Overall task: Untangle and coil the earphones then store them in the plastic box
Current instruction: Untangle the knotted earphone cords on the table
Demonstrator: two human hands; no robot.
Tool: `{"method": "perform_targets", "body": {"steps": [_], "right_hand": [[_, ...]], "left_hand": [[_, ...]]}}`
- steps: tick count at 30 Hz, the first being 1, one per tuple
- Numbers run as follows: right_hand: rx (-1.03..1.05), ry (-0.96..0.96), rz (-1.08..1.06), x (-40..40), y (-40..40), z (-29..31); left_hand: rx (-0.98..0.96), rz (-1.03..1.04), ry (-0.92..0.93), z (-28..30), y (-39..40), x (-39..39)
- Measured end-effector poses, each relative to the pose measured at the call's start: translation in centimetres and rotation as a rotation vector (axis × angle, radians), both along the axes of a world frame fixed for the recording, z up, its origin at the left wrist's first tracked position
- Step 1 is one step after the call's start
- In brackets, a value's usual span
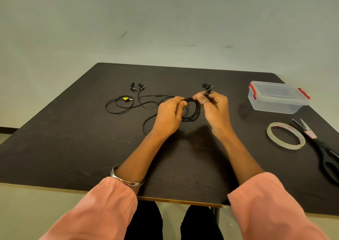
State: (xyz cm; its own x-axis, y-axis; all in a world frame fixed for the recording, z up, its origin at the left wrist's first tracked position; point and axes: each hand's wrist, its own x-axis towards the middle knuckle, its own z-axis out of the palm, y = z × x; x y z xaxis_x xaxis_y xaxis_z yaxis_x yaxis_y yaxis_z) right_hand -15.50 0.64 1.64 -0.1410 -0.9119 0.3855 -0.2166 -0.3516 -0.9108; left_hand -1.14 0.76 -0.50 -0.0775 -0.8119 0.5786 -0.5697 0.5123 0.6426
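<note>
Dark table [73, 148], seen from the head cam. Far left: 2nd earphones [128, 100] lie loose on the table, cable in a few slack loops, plug w/ yellow tag inside the loops, both buds at the far end, side by side. One strand runs right toward the hands.

Centre: left hand [169, 115], raised a bit over the table, fingers curled & pinching the top left of the coil [191, 111], a black cable wound in several rings, hanging between both hands. Bangle [126, 180] on the left wrist, pink sleeves on both arms.

Right hand [214, 109] w/ ring on one finger, thumb & fingers pressed on the coil's top right; its buds [207, 87] stick up above the fingers.

Right: clear box [277, 98], lid on, red clips, well apart from the hands. Nearer edge: tape roll [286, 138] flat, scissors [322, 148] just beside it, closed, black handles toward the person.
</note>
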Motion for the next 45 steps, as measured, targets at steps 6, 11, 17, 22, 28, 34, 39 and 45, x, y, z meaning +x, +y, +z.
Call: {"method": "perform_targets", "body": {"steps": [6, 11, 17, 22, 28, 34, 39, 45], "right_hand": [[0.183, -0.317, 0.243, -2.1, -0.2, 0.9], [0.255, 0.196, 0.372, -4.2, 0.2, 0.8], [0.313, -0.009, 0.503, -3.7, 0.9, 0.8], [0.288, 0.01, 0.462, -4.2, 1.4, 0.7], [0.297, -0.147, 0.278, -8.5, 3.8, 0.6], [0.306, -0.147, 0.019, -10.4, 4.0, -0.6], [0.291, 0.367, -0.137, -9.9, 3.7, -1.1], [0.224, 0.632, -0.186, -9.9, 3.2, -1.4]], "left_hand": [[0.186, -0.018, 0.212, 0.2, 0.0, 0.1], [0.216, -0.052, 0.197, 0.3, 0.2, -0.1], [0.205, -0.065, 0.138, 0.5, 0.4, -0.1], [0.314, -0.154, 0.183, 1.5, 1.3, -1.2], [0.437, -0.133, 0.127, 2.0, 1.4, -4.3], [0.495, -0.043, 0.103, 1.6, 1.8, -8.1], [0.464, 0.091, -0.055, 1.2, 1.2, -8.6], [0.463, 0.131, -0.201, 0.9, 0.8, -9.1]]}}
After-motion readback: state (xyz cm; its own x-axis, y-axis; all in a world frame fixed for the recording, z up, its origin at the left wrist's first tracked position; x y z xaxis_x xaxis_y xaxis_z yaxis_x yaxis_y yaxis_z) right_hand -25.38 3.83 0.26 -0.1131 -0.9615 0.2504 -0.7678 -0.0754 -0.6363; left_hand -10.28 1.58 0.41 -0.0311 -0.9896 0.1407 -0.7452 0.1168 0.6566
